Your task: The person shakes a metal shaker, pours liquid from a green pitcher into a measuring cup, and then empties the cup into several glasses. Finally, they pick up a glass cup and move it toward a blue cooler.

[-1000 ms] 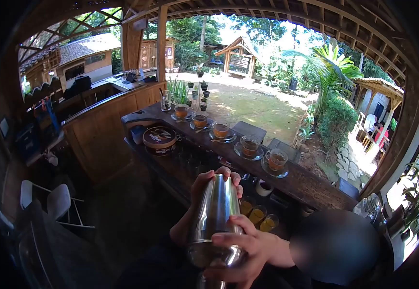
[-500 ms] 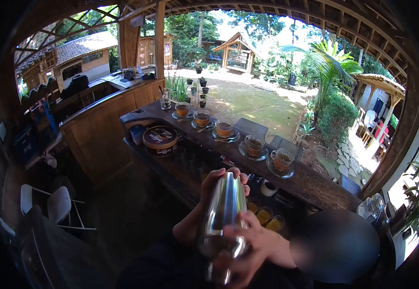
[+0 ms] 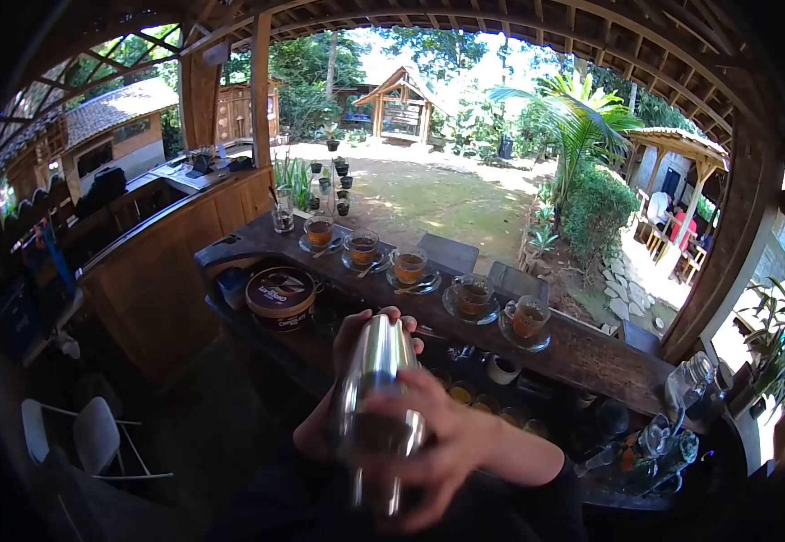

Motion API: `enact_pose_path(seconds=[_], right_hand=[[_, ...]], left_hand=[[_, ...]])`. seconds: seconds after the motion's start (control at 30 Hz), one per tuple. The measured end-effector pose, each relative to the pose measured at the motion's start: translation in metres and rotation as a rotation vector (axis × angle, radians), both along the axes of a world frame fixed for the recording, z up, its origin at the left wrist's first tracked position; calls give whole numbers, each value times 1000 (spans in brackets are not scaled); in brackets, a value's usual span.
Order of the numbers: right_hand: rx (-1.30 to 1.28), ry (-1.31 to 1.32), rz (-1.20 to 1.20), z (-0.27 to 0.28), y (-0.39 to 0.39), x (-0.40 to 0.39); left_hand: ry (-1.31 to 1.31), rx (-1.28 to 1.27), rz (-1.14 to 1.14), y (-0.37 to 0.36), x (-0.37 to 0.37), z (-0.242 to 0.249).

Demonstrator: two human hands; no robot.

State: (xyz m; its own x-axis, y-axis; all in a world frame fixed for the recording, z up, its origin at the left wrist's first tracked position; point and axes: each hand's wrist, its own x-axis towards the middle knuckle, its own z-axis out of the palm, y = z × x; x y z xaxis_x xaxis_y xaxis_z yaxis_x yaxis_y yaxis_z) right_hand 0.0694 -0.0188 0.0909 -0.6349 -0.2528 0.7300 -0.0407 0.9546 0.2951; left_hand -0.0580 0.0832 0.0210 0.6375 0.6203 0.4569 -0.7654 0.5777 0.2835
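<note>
A shiny metal cocktail shaker is held in front of my chest, tilted, one end pointing away toward the counter. My left hand wraps round its far end, fingertips showing over the edge. Across the near, narrower end lies my right hand, its fingers curled round the metal and blurred. Beyond the shaker, several glass cups of amber drink stand on saucers in a row, among them a middle cup and a right-hand cup. Part of the shaker's near end is covered by my right fingers.
The dark wooden counter runs across in front of me. On a lower shelf sits a round brown tub, with small glasses of yellow liquid farther right. Glass jars stand at the right; a white chair is at the left.
Both hands and the shaker have shifted left and slightly down in view. The whole scene has moved left too, and more glassware shows at the lower right, where a blurred round patch was.
</note>
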Motion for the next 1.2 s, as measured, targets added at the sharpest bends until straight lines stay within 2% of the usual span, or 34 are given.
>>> enact_pose_path(seconds=[0.03, 0.1, 0.13, 0.17, 0.2, 0.23, 0.3, 0.37, 0.43, 0.47, 0.5, 0.53, 0.6, 0.63, 0.67, 0.7, 0.73, 0.77, 0.8, 0.83, 0.87, 0.93, 0.97, 1.0, 1.03, 1.1, 1.17, 1.2], right_hand=[[-32, 84, 34, -3, 25, -6], [-354, 214, -157, -19, 54, -13], [-363, 331, -123, -17, 48, -24], [-286, 88, -163, -19, 52, -13], [-104, 56, -128, -4, 38, -21], [61, 21, -89, 11, 16, -30], [126, -34, -95, 17, -4, -35], [187, -83, -93, 19, 1, -36], [13, 67, -17, 15, 35, -31], [-201, 127, -70, 3, 57, -28], [-414, 190, -129, -4, 67, -26], [-412, 197, -135, -8, 64, -24], [-379, 174, -103, 1, 51, -22], [-269, 75, -93, 13, 27, -24], [12, 82, 14, 22, 15, -31], [-222, -35, 13, 25, -14, -28], [100, 59, -18, 21, -25, -37], [106, 62, -20, 22, -25, -30], [-53, 22, 39, 22, -21, -19], [-62, 30, 33, 20, -12, -10], [-92, 76, -8, 12, 7, -1], [-208, 232, -112, -11, 43, 12], [-399, 379, -169, -22, 46, 17], [-331, 364, -124, -20, 36, 20], [-252, 341, -80, -8, 22, 23], [65, 143, 32, 17, -27, 23], [149, 20, -25, 9, -75, 27], [141, 75, 23, 10, -78, 26]], left_hand=[[86, -161, 9, 11, -5, -21], [-148, -140, -90, -4, 7, -33], [-259, -127, -151, -11, 12, -39], [-89, -249, -74, 5, -2, -36], [90, -365, -8, 19, -17, -31], [-6, -91, -233, 34, -22, -25], [-159, 189, -151, 16, -22, 15], [-174, 219, -144, 22, -25, 13], [-1, 4, -167, 41, -25, -14], [193, 144, 368, 16, -16, -39], [190, 132, 363, 8, -5, -38], [-102, 76, 149, 5, 3, -31], [-390, -108, 25, 8, 8, -36], [-209, -66, -88, 15, -6, -29], [-40, -18, -211, 22, -19, -22], [-105, 60, -178, 2, -21, 9], [-130, 160, -142, -8, -21, 23], [-153, 263, -108, -13, -20, 30], [-134, 193, -75, -13, -16, 27], [-112, 121, -41, -11, -12, 20], [-55, 6, -86, -9, -6, 10], [-287, -161, -289, -27, 21, -8], [13, -114, 147, -4, 30, -39], [59, -170, 144, -9, 35, -43], [55, -154, 142, -14, 36, -26], [30, -10, -58, -38, 30, 3], [-112, 306, 82, -60, 34, 22], [-145, 369, 120, -67, 39, 27]])
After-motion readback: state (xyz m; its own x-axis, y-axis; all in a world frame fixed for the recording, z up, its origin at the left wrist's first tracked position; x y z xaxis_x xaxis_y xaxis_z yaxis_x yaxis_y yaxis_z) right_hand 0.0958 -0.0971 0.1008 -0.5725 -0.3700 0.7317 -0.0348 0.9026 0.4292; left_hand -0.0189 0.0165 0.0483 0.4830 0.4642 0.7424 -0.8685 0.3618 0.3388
